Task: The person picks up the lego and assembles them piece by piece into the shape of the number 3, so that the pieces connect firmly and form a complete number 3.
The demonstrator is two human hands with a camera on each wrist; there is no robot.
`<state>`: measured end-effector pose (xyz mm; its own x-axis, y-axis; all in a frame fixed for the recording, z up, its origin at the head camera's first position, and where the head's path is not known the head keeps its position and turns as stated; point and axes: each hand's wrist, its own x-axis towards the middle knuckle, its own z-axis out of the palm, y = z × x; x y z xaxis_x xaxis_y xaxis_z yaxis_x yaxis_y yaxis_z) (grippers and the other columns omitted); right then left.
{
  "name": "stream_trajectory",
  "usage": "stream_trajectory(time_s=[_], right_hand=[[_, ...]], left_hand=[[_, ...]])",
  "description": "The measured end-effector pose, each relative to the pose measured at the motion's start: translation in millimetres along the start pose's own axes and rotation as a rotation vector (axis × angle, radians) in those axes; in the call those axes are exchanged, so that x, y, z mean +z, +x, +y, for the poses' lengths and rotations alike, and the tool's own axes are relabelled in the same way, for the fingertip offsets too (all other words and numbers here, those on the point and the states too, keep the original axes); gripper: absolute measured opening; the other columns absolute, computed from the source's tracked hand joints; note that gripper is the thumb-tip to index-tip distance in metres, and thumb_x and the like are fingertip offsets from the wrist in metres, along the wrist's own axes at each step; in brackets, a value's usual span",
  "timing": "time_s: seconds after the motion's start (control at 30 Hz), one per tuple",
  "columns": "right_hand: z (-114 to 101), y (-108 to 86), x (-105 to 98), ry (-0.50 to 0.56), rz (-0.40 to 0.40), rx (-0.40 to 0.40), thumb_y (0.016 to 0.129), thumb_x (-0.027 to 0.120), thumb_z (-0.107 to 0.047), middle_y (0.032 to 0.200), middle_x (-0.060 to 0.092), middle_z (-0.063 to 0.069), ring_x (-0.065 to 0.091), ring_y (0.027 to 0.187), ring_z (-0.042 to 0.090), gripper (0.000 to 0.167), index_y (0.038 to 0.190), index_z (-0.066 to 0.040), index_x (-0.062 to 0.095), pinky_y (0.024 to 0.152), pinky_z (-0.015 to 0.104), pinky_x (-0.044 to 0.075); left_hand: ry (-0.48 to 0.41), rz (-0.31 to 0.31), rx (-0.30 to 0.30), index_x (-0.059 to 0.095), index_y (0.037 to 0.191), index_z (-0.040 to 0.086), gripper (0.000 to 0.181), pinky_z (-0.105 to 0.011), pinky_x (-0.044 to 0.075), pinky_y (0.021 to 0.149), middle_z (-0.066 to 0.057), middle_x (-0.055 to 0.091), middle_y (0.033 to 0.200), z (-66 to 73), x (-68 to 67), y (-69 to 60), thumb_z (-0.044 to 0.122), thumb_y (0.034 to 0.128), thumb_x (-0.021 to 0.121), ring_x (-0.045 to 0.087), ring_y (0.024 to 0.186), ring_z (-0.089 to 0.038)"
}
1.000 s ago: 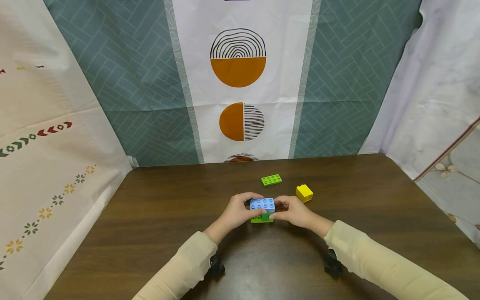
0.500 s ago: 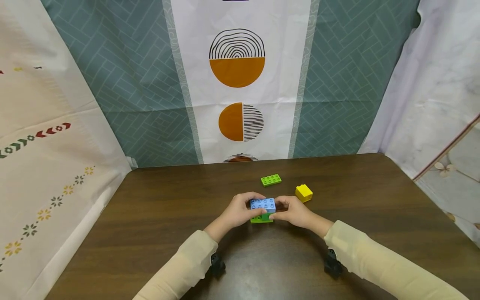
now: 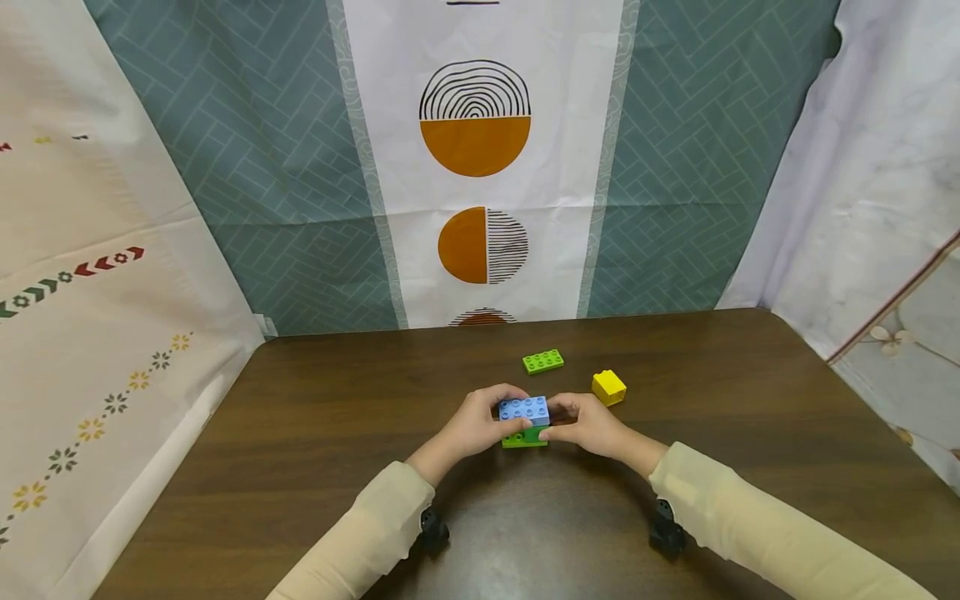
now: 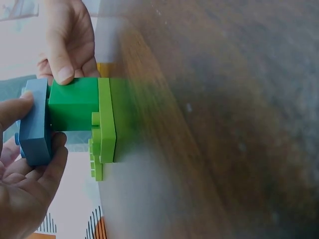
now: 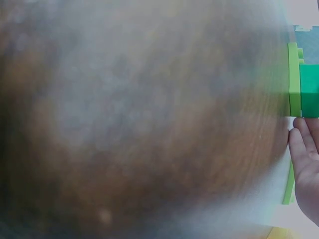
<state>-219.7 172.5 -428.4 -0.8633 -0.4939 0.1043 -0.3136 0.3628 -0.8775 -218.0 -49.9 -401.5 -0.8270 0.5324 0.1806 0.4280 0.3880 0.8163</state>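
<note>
My left hand [image 3: 483, 421] pinches a light blue toy building brick [image 3: 524, 408] between thumb and fingers. The blue brick lies over a green brick [image 4: 75, 103], and a thin dark line shows between the two in the left wrist view. Below the green brick is a flat lime plate brick [image 4: 107, 122], which stands on the table and reaches out past it on the left-hand side. My right hand [image 3: 588, 422] grips the green brick from the right, its thumb [image 4: 64, 72] on the near face. In the right wrist view the green brick is cut off by the frame edge.
A second flat lime plate brick [image 3: 543, 361] lies farther back on the brown table [image 3: 337, 417]. Right of it sits a yellow brick [image 3: 608, 387], just beyond my right hand. Patterned cloths [image 3: 300, 167] hang behind the table and at both sides.
The blue brick has shifted very slightly over the green one. Both hands keep their holds in nearly the same place.
</note>
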Motion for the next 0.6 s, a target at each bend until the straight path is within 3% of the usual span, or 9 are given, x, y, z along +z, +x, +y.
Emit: stream_trajectory(time_s=[0.4, 0.6], right_hand=[[-0.2, 0.8, 0.8, -0.002, 0.011, -0.011, 0.083, 0.074, -0.013, 0.106, 0.067, 0.018, 0.064, 0.094, 0.024, 0.037, 0.112, 0.006, 0.062, 0.081, 0.025, 0.054], [0.4, 0.3, 1.0, -0.008, 0.01, -0.007, 0.083, 0.074, -0.014, 0.107, 0.067, 0.018, 0.064, 0.095, 0.025, 0.038, 0.113, 0.005, 0.062, 0.082, 0.027, 0.054]], left_hand=[[0.025, -0.025, 0.029, 0.064, 0.112, 0.0, 0.029, -0.021, 0.047, 0.068, -0.011, 0.066, 0.102, -3.7, -3.1, 3.8, 0.01, 0.0848, 0.071, 0.053, 0.078, -0.011], [0.025, -0.028, 0.014, 0.065, 0.11, 0.0, 0.029, -0.021, 0.048, 0.068, -0.011, 0.067, 0.101, -5.1, -2.7, 3.4, 0.009, 0.0841, 0.072, 0.054, 0.079, -0.01]])
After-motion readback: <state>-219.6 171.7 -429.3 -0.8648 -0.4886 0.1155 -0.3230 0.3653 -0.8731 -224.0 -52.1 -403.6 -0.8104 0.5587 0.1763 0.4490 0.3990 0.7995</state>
